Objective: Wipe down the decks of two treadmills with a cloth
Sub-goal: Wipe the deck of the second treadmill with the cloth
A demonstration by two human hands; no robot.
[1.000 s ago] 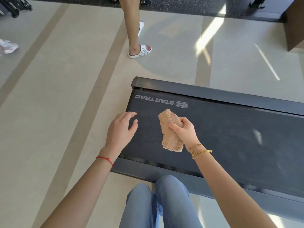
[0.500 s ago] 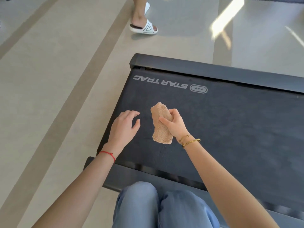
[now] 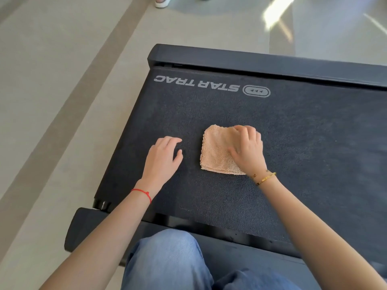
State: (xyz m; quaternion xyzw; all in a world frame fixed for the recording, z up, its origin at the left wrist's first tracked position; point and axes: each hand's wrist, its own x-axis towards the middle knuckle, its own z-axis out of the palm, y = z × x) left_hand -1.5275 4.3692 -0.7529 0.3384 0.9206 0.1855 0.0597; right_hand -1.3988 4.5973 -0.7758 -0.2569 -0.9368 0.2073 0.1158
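Head view, cloth (image 3: 217, 151) under right hand (image 3: 248, 150), sandal (image 3: 162, 2) beyond

gym, Star Trac treadmill (image 3: 272, 122), wide tiled floor (image 3: 62, 80)

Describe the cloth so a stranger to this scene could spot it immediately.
Find the black treadmill belt printed STAR TRAC, which fills the middle of the view. Near its end, the right hand, with a gold bangle on its wrist, presses on a folded peach terry cloth. It is the only pale, fuzzy thing on the dark belt.
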